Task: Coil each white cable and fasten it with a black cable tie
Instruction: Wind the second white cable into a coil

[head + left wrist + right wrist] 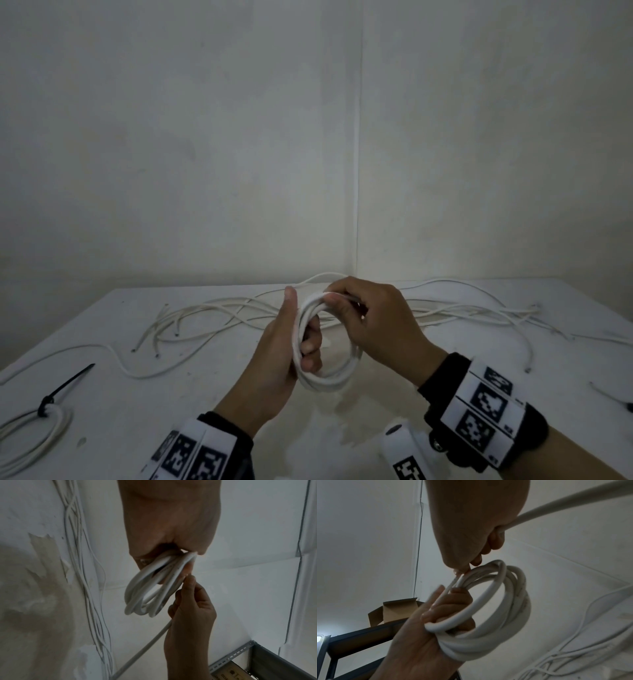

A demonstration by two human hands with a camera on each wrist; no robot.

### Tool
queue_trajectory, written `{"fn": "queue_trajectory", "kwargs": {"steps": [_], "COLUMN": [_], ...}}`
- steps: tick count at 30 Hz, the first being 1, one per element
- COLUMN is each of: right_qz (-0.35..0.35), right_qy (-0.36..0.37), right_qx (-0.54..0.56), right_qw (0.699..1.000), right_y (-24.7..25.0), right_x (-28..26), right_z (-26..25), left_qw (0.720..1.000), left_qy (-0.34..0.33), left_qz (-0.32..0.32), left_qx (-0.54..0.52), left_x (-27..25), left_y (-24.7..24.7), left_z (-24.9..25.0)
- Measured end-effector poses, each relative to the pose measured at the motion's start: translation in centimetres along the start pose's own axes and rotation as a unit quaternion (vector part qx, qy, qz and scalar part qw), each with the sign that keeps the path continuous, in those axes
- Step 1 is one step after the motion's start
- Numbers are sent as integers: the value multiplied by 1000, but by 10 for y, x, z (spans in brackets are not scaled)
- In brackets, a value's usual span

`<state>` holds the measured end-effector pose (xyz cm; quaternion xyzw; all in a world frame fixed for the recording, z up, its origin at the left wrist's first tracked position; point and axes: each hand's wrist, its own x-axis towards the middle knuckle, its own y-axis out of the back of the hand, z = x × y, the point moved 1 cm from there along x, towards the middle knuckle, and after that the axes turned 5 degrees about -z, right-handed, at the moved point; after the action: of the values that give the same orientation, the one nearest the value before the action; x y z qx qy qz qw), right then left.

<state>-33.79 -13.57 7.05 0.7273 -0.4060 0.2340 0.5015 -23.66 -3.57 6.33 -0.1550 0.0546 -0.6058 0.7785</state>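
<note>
A white cable coil (329, 377) of several loops is held above the table. My left hand (301, 346) grips its left side, fingers curled through the loops and thumb pointing up. My right hand (342, 301) pinches the cable at the top of the coil. In the left wrist view the coil (145, 595) hangs from the left hand (171, 540), and the right hand (188, 608) holds a cable tail (145, 645) that runs down and left. The right wrist view shows the coil (513, 608) around the left hand's fingers (453, 608).
Several loose white cables (222, 308) lie spread across the back of the white table (171, 411). A finished coil (30, 438) with a black cable tie (65, 385) lies at the front left. Walls meet in a corner behind. A metal shelf (265, 660) stands nearby.
</note>
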Motion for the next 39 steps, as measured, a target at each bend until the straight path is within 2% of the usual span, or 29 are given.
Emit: {"fn": "queue_trajectory", "kwargs": {"steps": [5,9,12,15,17,19,22,24,28,31,34,36,39], "right_qz": [3,-15,-54,-63,-96,-148,-124,-90,-90,-77,-80,-80,-88], "right_qy": [-19,-14,-31,-36,-80,-135,-188,-240,-305,-299,-265,-267,-273], "right_qx": [56,75,86,1,-95,-111,25,140,309,441,441,416,411], "right_qw": [998,997,994,997,988,973,974,956,896,843,854,866,865], "right_y": [7,6,6,11,13,11,10,10,7,3,4,5,2], "right_x": [9,12,7,4,4,0,-3,-2,-2,-6,-9,-10,-13], "right_z": [4,7,11,15,19,19,16,14,5,-6,-10,-11,-9], "left_qw": [997,998,999,999,999,998,998,998,998,998,997,997,996], "left_qy": [-13,-32,-32,-21,-16,-19,-24,-22,-28,-35,-30,-28,-30], "left_qz": [-14,1,13,36,47,44,35,33,34,44,62,72,78], "left_qx": [77,46,8,-1,-22,-41,-49,-48,-44,-37,-20,4,36], "left_x": [-4,-1,0,-1,0,1,1,1,3,5,6,5,4], "left_y": [-1,-2,2,7,9,9,9,8,6,5,8,8,8], "left_z": [7,13,15,12,9,9,9,9,8,10,9,5,4]}}
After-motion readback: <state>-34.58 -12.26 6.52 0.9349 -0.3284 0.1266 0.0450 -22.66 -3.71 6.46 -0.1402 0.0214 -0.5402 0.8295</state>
